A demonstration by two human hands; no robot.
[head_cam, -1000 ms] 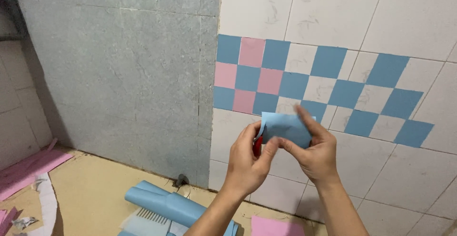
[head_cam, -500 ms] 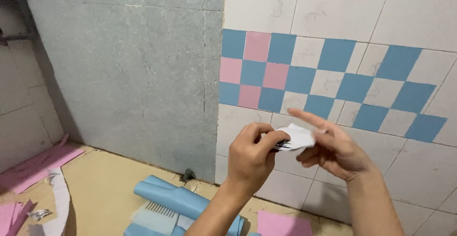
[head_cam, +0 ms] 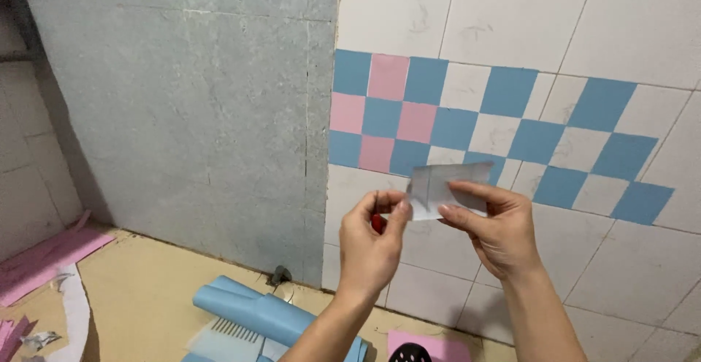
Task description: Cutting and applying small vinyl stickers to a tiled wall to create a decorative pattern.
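So there's a small pale square sheet (head_cam: 445, 189) held up in front of the white tiled wall (head_cam: 628, 26) with its blue and pink checker squares (head_cam: 467, 114). Right hand (head_cam: 491, 225) pinches its lower edge, left hand (head_cam: 372, 241) grips a corner with something red tucked inside. Blue roll (head_cam: 255, 312) lies on the floor.

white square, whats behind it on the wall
Behind the white square held by both hands: pale wall tile and the blue squares of the checker band. The part directly behind it is hidden.
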